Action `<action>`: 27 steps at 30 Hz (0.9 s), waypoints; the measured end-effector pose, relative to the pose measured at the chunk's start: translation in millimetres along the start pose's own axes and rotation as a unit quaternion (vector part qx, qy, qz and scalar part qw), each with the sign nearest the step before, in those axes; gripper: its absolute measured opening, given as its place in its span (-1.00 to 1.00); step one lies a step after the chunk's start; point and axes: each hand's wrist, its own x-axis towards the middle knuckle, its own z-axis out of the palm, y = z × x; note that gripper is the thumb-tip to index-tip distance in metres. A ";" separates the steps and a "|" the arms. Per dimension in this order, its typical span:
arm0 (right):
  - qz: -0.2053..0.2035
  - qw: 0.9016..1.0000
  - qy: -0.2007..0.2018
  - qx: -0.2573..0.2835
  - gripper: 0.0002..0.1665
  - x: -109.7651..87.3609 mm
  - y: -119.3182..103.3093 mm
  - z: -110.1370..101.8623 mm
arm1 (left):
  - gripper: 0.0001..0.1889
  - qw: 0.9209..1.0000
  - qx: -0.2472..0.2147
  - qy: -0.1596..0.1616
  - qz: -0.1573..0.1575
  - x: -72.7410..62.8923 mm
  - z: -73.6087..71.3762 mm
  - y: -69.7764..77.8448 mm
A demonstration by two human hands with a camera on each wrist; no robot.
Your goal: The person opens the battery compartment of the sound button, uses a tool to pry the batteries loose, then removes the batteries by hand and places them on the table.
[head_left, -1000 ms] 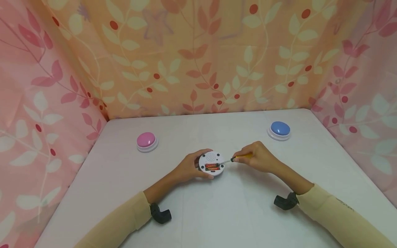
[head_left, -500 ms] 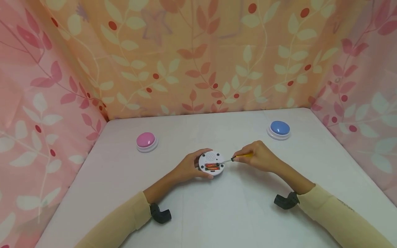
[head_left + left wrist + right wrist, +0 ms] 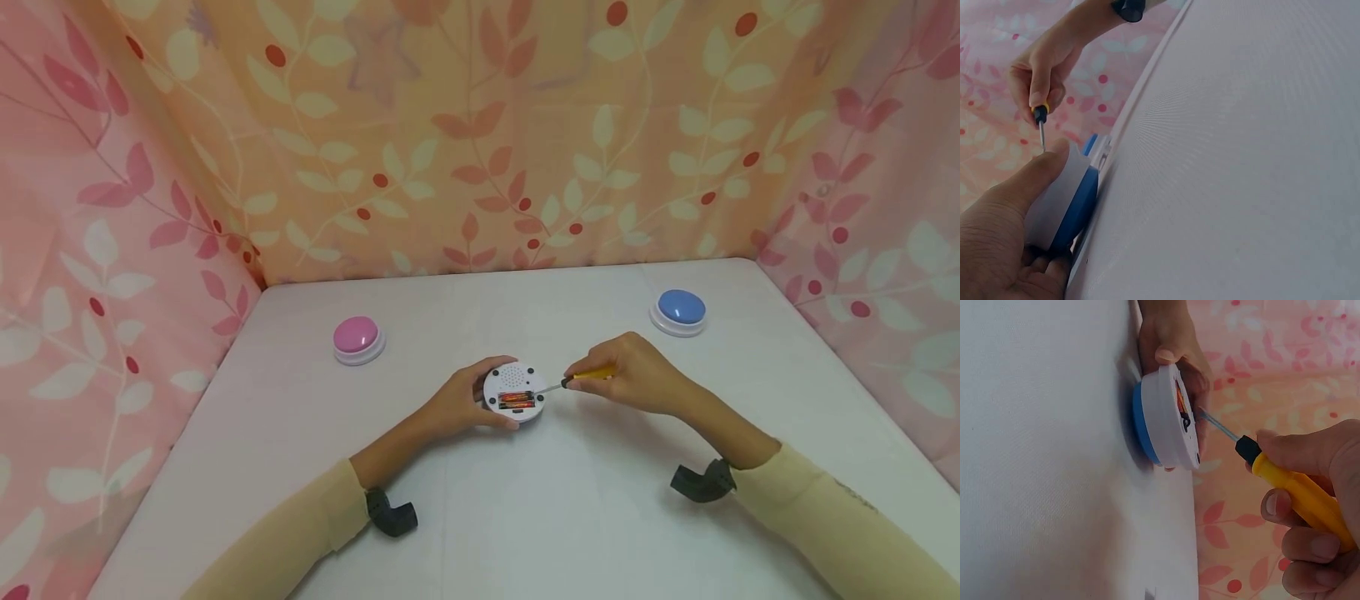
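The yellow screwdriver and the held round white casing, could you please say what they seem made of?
The yellow handle looks like smooth plastic, with a soft sheen; the slim grey shaft is probably metal, given its glint. The round white casing seems matte plastic, being evenly toned.

One round pink-domed plastic push button [image 3: 356, 335], one blue-domed push button [image 3: 681, 307], one overturned push button [image 3: 513, 380] (blue dome [image 3: 1142, 422] too, per wrist views): three total, white bases. Two red-and-black cylindrical batteries [image 3: 516, 397]. Four dark round spots [image 3: 531, 371] on the overturned base. One yellow-handled metal screwdriver [image 3: 1279, 477]. One bare left hand [image 3: 461, 403], one bare right hand [image 3: 633, 375]: two. Two beige sleeves [image 3: 300, 517]. Two bent black tubes [image 3: 392, 514]. One white table [image 3: 517, 517].
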 end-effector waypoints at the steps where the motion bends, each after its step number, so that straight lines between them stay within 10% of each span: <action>1: -0.003 1.000 -0.003 -0.004 -0.80 -0.4 -2.2 -0.8 | -0.01 1.000 0.000 0.000 -0.002 0.0 0.0 0.3; 27: -0.040 0.994 -0.028 -0.102 -0.77 1.7 -16.4 -0.3 | 0.00 1.000 0.008 -0.007 0.001 -0.1 -0.8 4.0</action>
